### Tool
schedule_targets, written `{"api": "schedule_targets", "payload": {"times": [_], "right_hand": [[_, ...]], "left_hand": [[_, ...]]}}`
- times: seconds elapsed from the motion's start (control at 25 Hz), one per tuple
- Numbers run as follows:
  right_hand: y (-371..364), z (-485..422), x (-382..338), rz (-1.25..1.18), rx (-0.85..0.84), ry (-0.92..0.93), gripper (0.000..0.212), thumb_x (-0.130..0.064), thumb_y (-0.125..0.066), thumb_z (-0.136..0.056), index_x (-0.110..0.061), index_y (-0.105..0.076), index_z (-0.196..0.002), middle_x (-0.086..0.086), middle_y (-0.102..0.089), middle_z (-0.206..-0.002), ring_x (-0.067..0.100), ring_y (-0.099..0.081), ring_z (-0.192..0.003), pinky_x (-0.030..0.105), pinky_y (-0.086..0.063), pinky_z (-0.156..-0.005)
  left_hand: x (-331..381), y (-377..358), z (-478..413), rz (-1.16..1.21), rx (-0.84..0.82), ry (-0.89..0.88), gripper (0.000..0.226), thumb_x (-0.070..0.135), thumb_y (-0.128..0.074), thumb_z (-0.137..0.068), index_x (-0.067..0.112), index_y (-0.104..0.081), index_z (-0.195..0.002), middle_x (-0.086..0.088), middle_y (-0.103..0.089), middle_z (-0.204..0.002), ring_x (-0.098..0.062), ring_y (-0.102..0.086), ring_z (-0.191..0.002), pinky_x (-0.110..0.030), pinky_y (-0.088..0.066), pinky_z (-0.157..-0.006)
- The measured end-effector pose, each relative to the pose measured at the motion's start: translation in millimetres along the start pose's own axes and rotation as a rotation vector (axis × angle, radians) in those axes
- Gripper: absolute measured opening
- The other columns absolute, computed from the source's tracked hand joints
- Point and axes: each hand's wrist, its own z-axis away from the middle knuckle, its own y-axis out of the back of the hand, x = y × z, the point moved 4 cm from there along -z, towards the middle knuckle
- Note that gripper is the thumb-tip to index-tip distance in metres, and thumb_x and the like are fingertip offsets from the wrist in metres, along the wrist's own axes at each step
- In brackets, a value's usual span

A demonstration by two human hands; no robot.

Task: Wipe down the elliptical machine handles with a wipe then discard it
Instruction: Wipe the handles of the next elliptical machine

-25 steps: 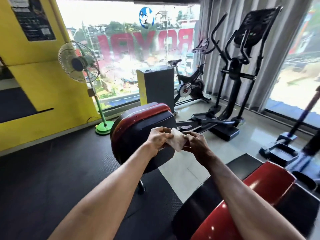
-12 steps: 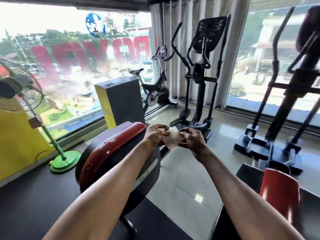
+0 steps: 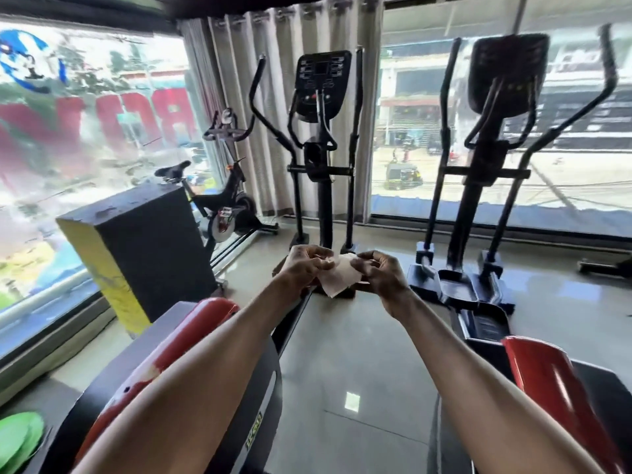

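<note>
Elliptical machine (image 3: 319, 142) stands far ahead against the curtain, with a second elliptical (image 3: 492, 138) to its right by the window. Nothing touches the handles (image 3: 357, 97), so I judge that the wiping proper has not begun. Both arms reach out over the tiled floor (image 3: 342, 354), between two near red-and-black machines (image 3: 212, 307). The left hand (image 3: 304, 265) and right hand (image 3: 383, 273) meet in mid-air, well short of the far machine. Each grip is pinched with curled fingers on an edge of the wipe (image 3: 342, 277), a small pale sheet, partly folded, that hangs between them. The step in hand looks like unfolding or refolding the wipe for use. The next move calls for walking up to a machine, freeing one hand, and wrapping the wipe round a handle.
</note>
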Motion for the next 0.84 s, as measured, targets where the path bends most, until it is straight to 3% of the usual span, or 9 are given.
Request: {"api": "schedule_targets", "payload": {"times": [0.08, 0.2, 0.32, 0.4, 0.48, 0.64, 0.72, 0.84], "right_hand": [[9, -26, -3, -0.012, 0.066, -0.005, 0.012, -0.003, -0.068, -0.092, -0.015, -0.065, -0.091, 0.01, -0.069, -0.088, 0.029, -0.065, -0.08, 0.056, -0.056, -0.087], [27, -75, -3, 0.004, 0.127, -0.015, 0.012, -0.003, -0.067, -0.093, -0.015, -0.065, -0.094, 0.011, -0.069, -0.091, 0.024, -0.069, -0.075, 0.042, -0.062, -0.071], [57, -140, -1, 0.147, 0.238, 0.094, 0.016, -0.008, -0.075, -0.087, -0.023, -0.069, -0.088, 0.004, -0.071, -0.09, 0.019, -0.067, -0.078, 0.037, -0.06, -0.068], [81, -190, -7, 0.238, 0.305, 0.179, 0.021, -0.006, -0.079, -0.083, -0.024, -0.069, -0.082, -0.003, -0.072, -0.082, 0.009, -0.065, -0.07, 0.032, -0.053, -0.066], [108, -242, -12, 0.272, 0.338, 0.2, 0.019, -0.002, -0.079, -0.081, -0.018, -0.07, -0.084, -0.004, -0.072, -0.077, 0.0, -0.063, -0.063, 0.024, -0.05, -0.063], [154, -340, -28, 0.445, 0.341, 0.28, 0.02, -0.022, -0.082, -0.078, -0.008, -0.072, -0.088, 0.002, -0.076, -0.085, 0.013, -0.068, -0.074, 0.032, -0.054, -0.068], [164, -379, -35, 0.603, 0.305, 0.32, 0.025, -0.028, -0.083, -0.078, -0.006, -0.074, -0.088, -0.001, -0.076, -0.086, 0.012, -0.067, -0.074, 0.029, -0.053, -0.071], [177, -430, -41, 0.763, 0.249, 0.42, 0.014, -0.028, -0.08, -0.081, -0.018, -0.079, -0.091, -0.007, -0.075, -0.088, 0.008, -0.065, -0.077, 0.029, -0.053, -0.073]], "left_hand": [[5, -2, -36, -0.034, -0.049, -0.034, 0.02, -0.005, -0.073, -0.087, 0.001, -0.072, -0.106, -0.004, -0.069, -0.077, -0.003, -0.065, -0.058, -0.02, -0.056, -0.058], [13, -19, -96, -0.031, -0.136, -0.064, 0.026, -0.012, -0.07, -0.086, -0.005, -0.069, -0.111, -0.003, -0.068, -0.076, 0.001, -0.064, -0.055, -0.015, -0.053, -0.057], [17, -45, -163, -0.016, -0.183, -0.048, 0.028, -0.012, -0.068, -0.087, -0.01, -0.067, -0.115, -0.004, -0.065, -0.068, -0.001, -0.06, -0.047, -0.015, -0.05, -0.048], [21, -69, -213, 0.002, -0.237, -0.036, 0.023, -0.009, -0.067, -0.09, -0.006, -0.068, -0.113, 0.002, -0.065, -0.058, -0.006, -0.058, -0.047, -0.016, -0.045, -0.043], [30, -94, -265, 0.009, -0.326, -0.031, 0.026, -0.007, -0.068, -0.086, 0.002, -0.067, -0.11, 0.005, -0.068, -0.062, -0.009, -0.062, -0.054, -0.019, -0.049, -0.047], [49, -140, -359, 0.024, -0.421, -0.015, 0.047, 0.001, -0.061, -0.058, 0.005, -0.068, -0.105, -0.004, -0.068, -0.073, -0.015, -0.064, -0.06, -0.024, -0.053, -0.052], [53, -157, -404, 0.052, -0.403, 0.016, 0.043, 0.002, -0.059, -0.056, 0.007, -0.068, -0.098, -0.003, -0.068, -0.069, -0.016, -0.066, -0.059, -0.026, -0.055, -0.05], [61, -183, -473, 0.115, -0.385, 0.041, 0.041, -0.002, -0.057, -0.058, 0.01, -0.068, -0.095, -0.005, -0.07, -0.074, -0.02, -0.068, -0.062, -0.031, -0.059, -0.051]]}}
